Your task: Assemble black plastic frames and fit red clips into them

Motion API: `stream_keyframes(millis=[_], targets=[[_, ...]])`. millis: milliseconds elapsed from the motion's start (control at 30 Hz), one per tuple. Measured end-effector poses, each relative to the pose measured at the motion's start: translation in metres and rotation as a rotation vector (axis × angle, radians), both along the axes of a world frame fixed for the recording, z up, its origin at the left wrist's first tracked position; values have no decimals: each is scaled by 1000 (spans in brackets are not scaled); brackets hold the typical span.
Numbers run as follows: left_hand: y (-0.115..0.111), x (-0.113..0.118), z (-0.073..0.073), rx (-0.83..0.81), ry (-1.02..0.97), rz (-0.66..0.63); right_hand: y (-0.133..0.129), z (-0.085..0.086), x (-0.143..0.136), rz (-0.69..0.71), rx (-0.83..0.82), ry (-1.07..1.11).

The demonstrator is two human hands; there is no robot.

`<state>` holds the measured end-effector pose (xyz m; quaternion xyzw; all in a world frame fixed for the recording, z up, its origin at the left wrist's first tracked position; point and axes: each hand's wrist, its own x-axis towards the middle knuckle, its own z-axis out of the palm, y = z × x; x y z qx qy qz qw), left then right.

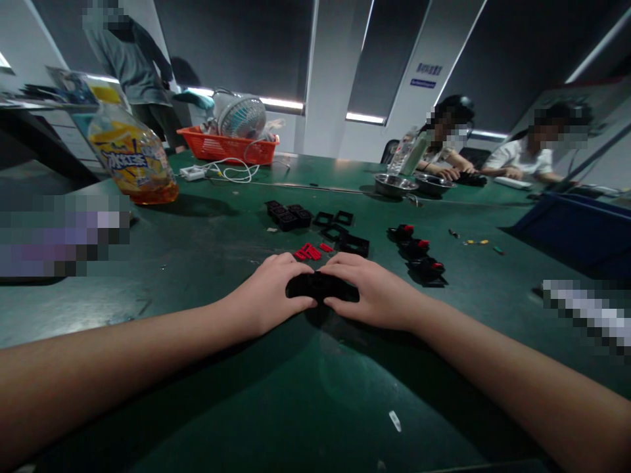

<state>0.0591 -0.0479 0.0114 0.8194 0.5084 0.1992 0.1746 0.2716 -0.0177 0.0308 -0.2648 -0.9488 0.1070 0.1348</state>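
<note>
Between my two hands is a small black plastic part (320, 289), dark and mostly covered by fingers, so its exact kind does not show. My left hand (276, 292) grips its left side, thumb below and fingers above. From the right, my right hand (382, 292) holds it the same way. Just beyond my fingertips lie small red plastic pieces (308, 251). Behind them are black square frames (334, 232), a black open housing (353, 246) and a cluster of black blocks (288, 215). Black parts with red tips (421, 253) form a row to the right.
On the green table (276, 407) stand a bottle of orange drink (133, 154), a red basket (231, 146) holding a fan, metal bowls (394, 186) and a blue bin (576, 230). A white cable (236, 172) lies near the basket. Two people sit across; another stands back left.
</note>
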Motion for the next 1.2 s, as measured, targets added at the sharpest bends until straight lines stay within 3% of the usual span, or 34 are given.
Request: stream_keyframes(millis=[600, 1200], targets=[[-1, 0, 2, -21, 24, -8, 1, 0, -1, -4, 7, -17], [1, -3, -5, 43, 3, -21, 0, 1, 0, -3, 9, -8]])
